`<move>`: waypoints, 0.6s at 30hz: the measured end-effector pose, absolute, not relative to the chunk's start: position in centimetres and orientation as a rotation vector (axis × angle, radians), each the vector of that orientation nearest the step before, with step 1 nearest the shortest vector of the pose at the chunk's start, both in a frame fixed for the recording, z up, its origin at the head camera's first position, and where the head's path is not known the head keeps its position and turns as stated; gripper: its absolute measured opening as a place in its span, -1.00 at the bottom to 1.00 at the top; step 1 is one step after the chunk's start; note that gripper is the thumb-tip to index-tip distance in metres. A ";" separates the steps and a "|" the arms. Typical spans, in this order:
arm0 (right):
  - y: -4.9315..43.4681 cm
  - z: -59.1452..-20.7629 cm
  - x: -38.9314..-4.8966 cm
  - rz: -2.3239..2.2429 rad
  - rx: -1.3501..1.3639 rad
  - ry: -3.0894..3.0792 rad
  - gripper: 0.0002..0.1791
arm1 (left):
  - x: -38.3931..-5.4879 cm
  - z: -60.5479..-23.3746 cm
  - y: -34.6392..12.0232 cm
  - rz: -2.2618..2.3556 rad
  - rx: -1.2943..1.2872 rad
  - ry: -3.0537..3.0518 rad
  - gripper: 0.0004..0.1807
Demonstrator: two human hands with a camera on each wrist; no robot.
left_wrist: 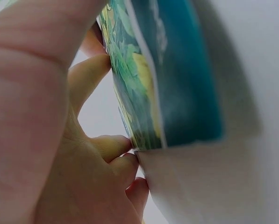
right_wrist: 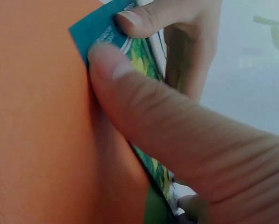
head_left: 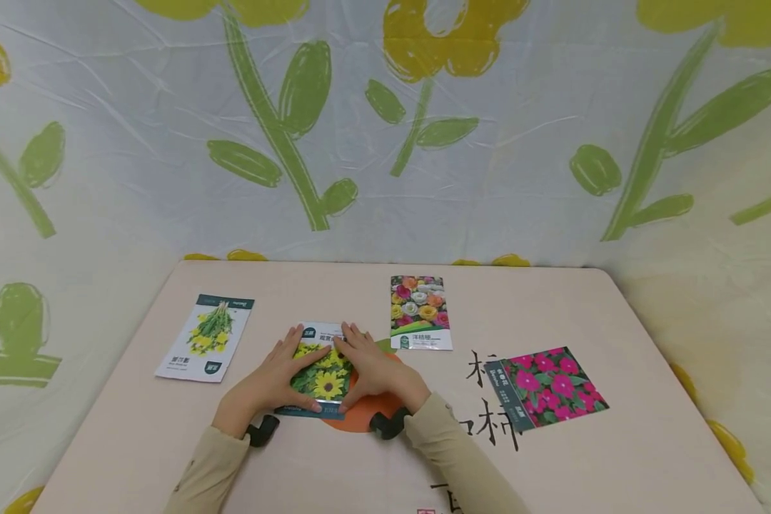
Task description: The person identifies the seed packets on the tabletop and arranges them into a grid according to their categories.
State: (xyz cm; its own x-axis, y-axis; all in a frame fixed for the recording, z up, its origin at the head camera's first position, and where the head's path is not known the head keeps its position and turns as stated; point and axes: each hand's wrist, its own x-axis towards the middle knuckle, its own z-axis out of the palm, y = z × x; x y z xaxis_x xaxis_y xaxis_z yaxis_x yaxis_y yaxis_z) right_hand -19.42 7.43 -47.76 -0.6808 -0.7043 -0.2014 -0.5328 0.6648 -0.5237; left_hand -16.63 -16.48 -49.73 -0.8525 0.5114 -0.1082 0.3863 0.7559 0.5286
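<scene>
Left of centre in the head view, I have the yellow-flower packet (head_left: pixel 328 385) on the pink tabletop (head_left: pixel 334 293), partly over a printed orange disc (head_left: pixel 352 422). The left hand (head_left: pixel 266 375) and right hand (head_left: pixel 379 371) rest on it from either side, fingers spread and uncurled, thumbs near its lower edge. I see tabletop running between the left hand and the white packet (head_left: pixel 208 339) near the left table edge, and a narrower gap below the rose-type packet (head_left: pixel 420 314) at upper centre. At right, the magenta packet (head_left: pixel 549 389) sits slanted, short of the right table edge. I read 观赏 before fingertips cover the line, 洋桔梗 at upper centre, 长春花 at right, and 柿 in black tabletop lettering (head_left: pixel 497 425).

Across the left-wrist view, blurred skin fills the left; fingertips meet the packet's edge mid-frame. Its teal end casts a shadow rightward, its print smeared.

Towards the top of the right-wrist view, I see both thumbs on the teal end, its small lettering illegible to me; the orange disc fills the left.
</scene>
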 end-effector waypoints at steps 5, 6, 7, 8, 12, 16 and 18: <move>7.6 -47.5 -19.2 -0.631 -0.914 2.499 0.18 | -16.7 -49.5 -16.3 0.748 0.716 2.710 0.08; 7.6 -47.4 -19.1 -0.634 -0.906 2.501 0.16 | -16.7 -49.5 -16.2 0.750 0.719 2.713 0.08; 7.6 -47.4 -19.1 -0.636 -0.897 2.505 0.16 | -16.7 -49.5 -16.2 0.751 0.711 2.710 0.08; 7.6 -47.4 -19.0 -0.633 -0.892 2.512 0.15 | -16.7 -49.5 -16.1 0.749 0.709 2.710 0.07; 7.7 -47.5 -18.8 -0.617 -0.892 2.538 0.13 | -17.0 -49.7 -15.8 0.746 0.704 2.708 0.07; 7.8 -47.2 -18.5 -0.617 -0.898 2.539 0.12 | -17.3 -49.9 -15.6 0.738 0.699 2.704 0.06; 7.9 -47.0 -18.4 -0.628 -0.898 2.531 0.13 | -17.4 -49.9 -15.4 0.733 0.689 2.700 0.06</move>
